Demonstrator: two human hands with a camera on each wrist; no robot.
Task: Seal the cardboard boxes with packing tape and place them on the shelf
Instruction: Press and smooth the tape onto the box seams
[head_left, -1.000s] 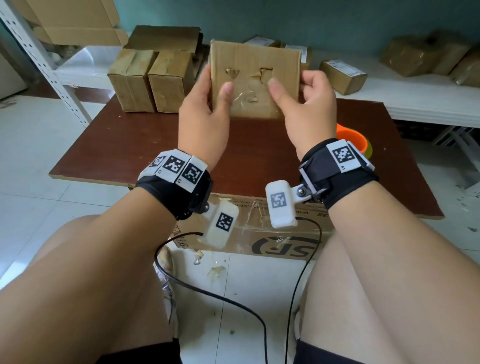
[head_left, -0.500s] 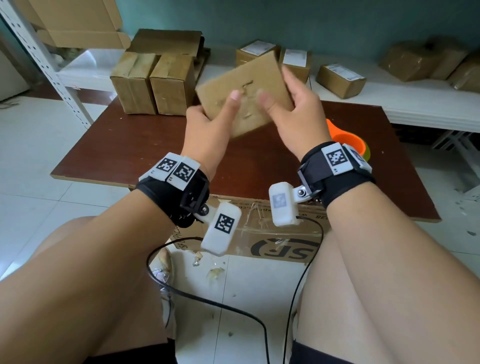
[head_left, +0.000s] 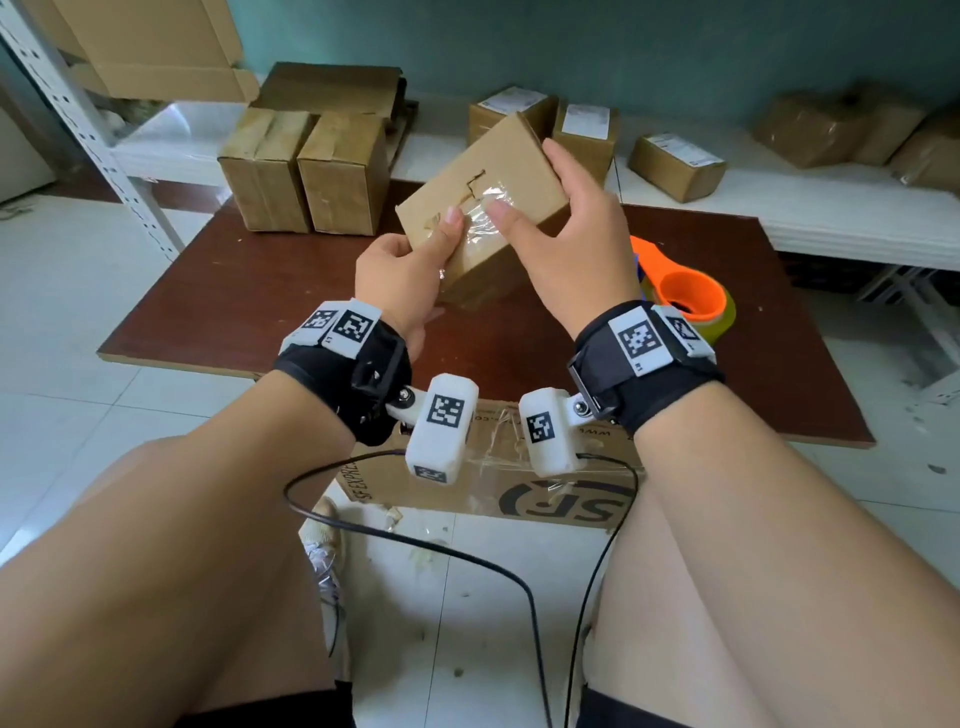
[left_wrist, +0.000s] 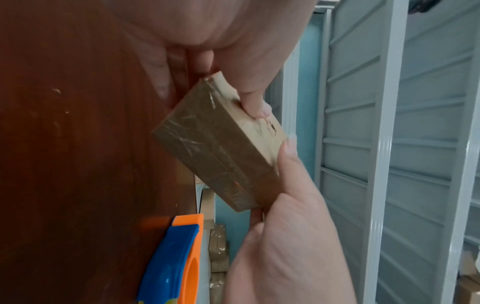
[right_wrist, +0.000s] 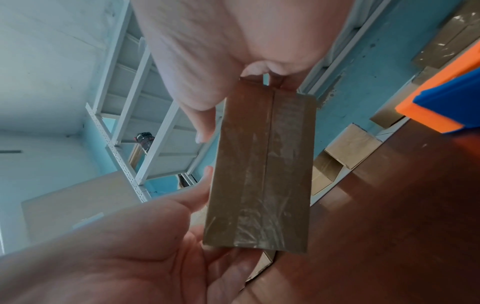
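Cardboard box (head_left: 483, 208) is being held in mid-air above the brown table (head_left: 218, 291), tilted, far-right corner raised. Left hand (head_left: 400, 273) is gripping its near-left end, thumb pressing on the top face, fingers curled underneath. Right hand (head_left: 566, 241) is gripping the right side, thumb lying on the top face beside the left thumb, fingers wrapping the far edge. Both thumbs are sitting on a patch of clear packing tape (head_left: 485, 208); the wrist views are showing tape running along the seam of the box's narrow side face (right_wrist: 262, 170). Orange tape dispenser (head_left: 685, 291) is sitting on the table right of the hands. Two taped boxes (head_left: 306, 171) are standing at the table's far left edge. More small boxes (head_left: 675, 166) are lying on the white shelf (head_left: 831, 218) behind.
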